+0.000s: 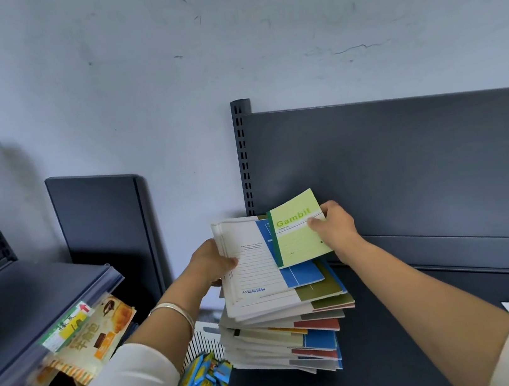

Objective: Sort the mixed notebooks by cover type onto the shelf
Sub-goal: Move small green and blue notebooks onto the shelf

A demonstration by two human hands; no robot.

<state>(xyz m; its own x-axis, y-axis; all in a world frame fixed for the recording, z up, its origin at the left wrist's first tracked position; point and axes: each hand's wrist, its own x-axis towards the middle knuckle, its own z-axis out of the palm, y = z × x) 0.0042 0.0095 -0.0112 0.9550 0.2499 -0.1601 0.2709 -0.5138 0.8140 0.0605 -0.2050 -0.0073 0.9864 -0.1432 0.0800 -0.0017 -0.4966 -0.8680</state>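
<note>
Dark grey shelf (397, 320) w/ a scuffed white wall behind, sorting barely started imo.

We've got our right hand (337, 226), fingers pinched on the green Gambit notebook (299, 235), lifting it off the mixed stack (283, 327) at the shelf's left end. Left hand (214, 261) grips the top white lined notebooks (251, 266). No sorted piles visible yet, so basically the whole stack's left to do.

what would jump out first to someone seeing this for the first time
The light green Gambit notebook, pinched in the right hand above the stack of mixed notebooks on the dark shelf. The left hand grips the stack's top notebooks.
</note>
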